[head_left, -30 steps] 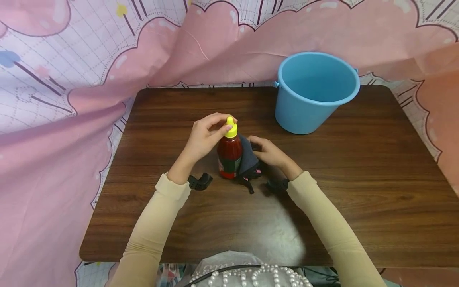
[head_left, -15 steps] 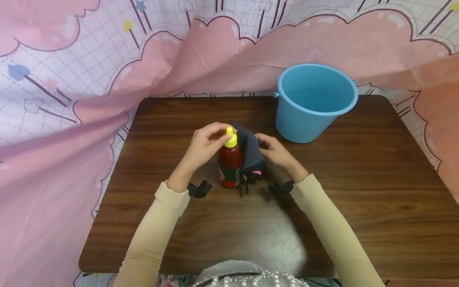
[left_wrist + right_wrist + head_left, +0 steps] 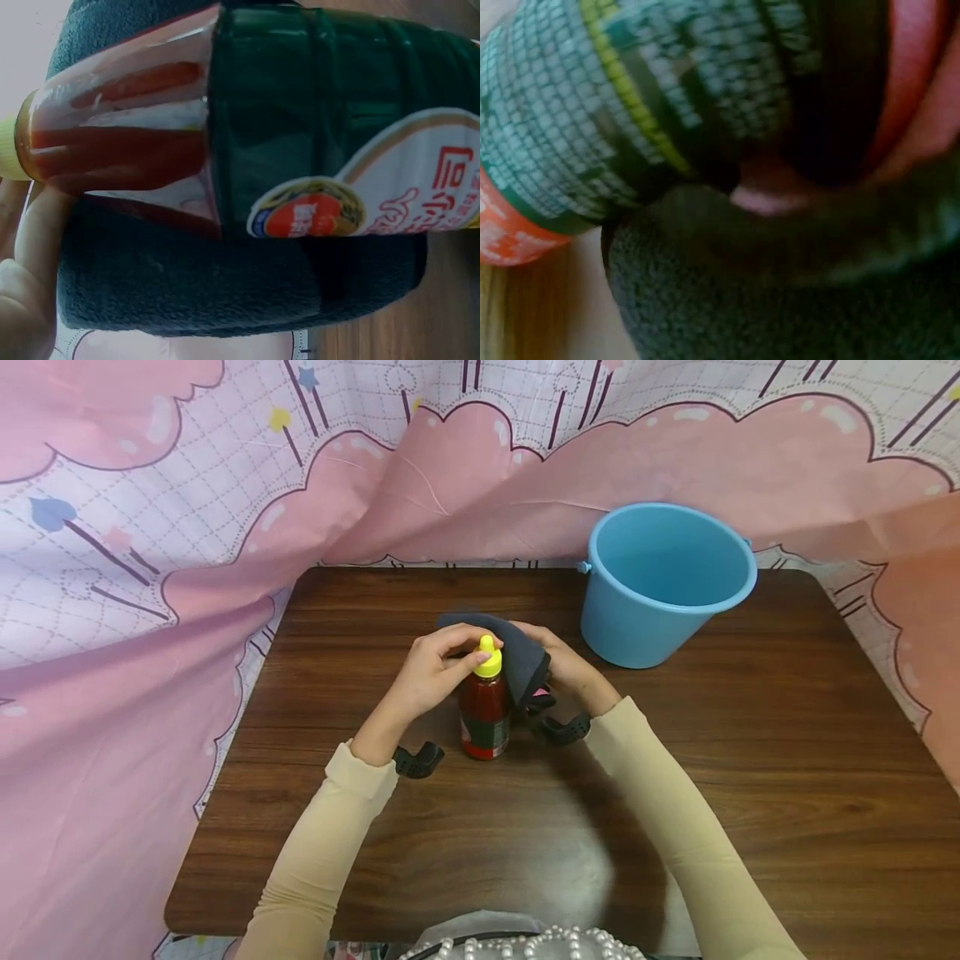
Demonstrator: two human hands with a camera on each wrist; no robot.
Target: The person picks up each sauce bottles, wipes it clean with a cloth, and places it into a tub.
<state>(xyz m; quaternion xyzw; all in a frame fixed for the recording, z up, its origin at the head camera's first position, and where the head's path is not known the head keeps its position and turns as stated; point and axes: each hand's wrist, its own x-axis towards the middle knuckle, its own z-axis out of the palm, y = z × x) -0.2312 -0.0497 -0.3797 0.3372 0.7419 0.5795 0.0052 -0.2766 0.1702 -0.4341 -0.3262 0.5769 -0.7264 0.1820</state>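
Observation:
A red sauce bottle [image 3: 483, 703] with a green label stands upright near the middle of the table, slightly left. My left hand [image 3: 433, 670] pinches its yellow cap [image 3: 489, 663] between thumb and fingers. Just behind and right of the bottle is a dark grey fleece piece [image 3: 525, 662] with black and pink parts at its lower edge. My right hand [image 3: 572, 672] grips it from the far right side; its fingertips are hidden behind the fleece. In the left wrist view, the fleece [image 3: 187, 285] spreads behind the bottle [image 3: 120, 150]. The right wrist view is blurred, with fleece [image 3: 780, 315] close beside the label.
A light blue bucket [image 3: 637, 618] stands at the back right of the dark wooden table [image 3: 750, 760]. A pink and white patterned cloth [image 3: 247, 527] hangs along the back and left side. A black wrist band [image 3: 418, 762] sits below each hand.
My right hand has lifted the fleece up and tilted it leftward around the bottle's far side; its dangling black strap no longer shows. My left hand keeps hold of the cap. The head view has shifted slightly.

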